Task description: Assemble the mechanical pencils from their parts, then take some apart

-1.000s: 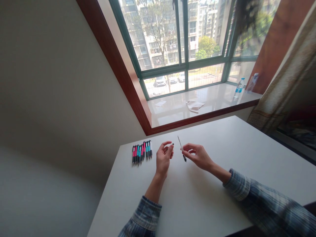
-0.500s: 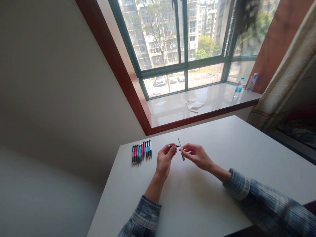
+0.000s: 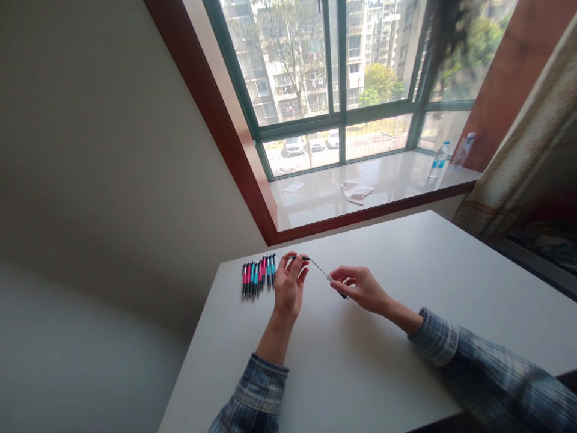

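My left hand (image 3: 288, 291) pinches a short black pen barrel part (image 3: 304, 258) between thumb and fingertips. In my right hand (image 3: 361, 288), thumb and fingers close on a pen's white-and-black lower body (image 3: 343, 295), partly hidden by the fingers. A thin refill (image 3: 319, 268) sticks out of it toward the upper left, its far tip at or very near the end of the black part; whether it is inside, I cannot tell. Both hands are above the white table. Just left of my left hand lies a row of several pens (image 3: 258, 278) with pink, teal and black barrels.
The white table (image 3: 383, 373) stands against the wall below a window sill (image 3: 311, 207). On the sill are a crumpled pale wrapper (image 3: 358, 192), a paper piece and two clear bottles (image 3: 438, 159). A curtain (image 3: 509, 144) hangs at right.
My left hand has moved left and slightly up with the black part. The refill in my right hand has tilted from near upright to slant toward that part.
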Tool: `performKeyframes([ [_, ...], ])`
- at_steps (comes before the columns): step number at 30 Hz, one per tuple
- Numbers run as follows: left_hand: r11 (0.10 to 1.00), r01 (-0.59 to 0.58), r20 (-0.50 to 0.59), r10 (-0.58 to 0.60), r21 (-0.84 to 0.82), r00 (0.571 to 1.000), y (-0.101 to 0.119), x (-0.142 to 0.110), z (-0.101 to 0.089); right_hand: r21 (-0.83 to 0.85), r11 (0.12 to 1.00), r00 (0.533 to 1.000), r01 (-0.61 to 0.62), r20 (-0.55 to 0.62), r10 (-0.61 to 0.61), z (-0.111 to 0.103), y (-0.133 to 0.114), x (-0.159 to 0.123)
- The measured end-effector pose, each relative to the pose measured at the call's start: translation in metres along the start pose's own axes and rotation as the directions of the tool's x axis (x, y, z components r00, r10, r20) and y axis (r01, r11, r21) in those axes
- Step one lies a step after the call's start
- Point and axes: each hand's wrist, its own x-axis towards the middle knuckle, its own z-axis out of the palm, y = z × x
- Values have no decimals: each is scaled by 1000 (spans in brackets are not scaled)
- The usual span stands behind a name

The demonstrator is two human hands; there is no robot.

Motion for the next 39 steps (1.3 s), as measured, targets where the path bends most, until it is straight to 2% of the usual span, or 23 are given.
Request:
performKeyframes([
  [5, 1000, -1, -5, 1, 6, 1000, 1, -1, 1, -24, 1000, 1000, 5, -6, -5, 0, 1, 0],
  [10, 998, -37, 38, 35, 59, 999, 1, -2, 3, -33, 999, 1000, 3, -2, -3, -1, 2, 1],
  [23, 938, -179, 116, 151, 297, 982, 4, 0, 0, -49, 999, 999, -7, -34, 6, -2, 2, 1],
  [32, 922, -175, 175, 120, 347, 977, 1, 0, -3, 15, 999, 999, -30, -38, 31, 0, 10, 4],
  [39, 922, -101, 264, -1, 373, 964, -4, -5, 2, 39, 999, 999, -25, -23, 26, 2, 10, 4],
])
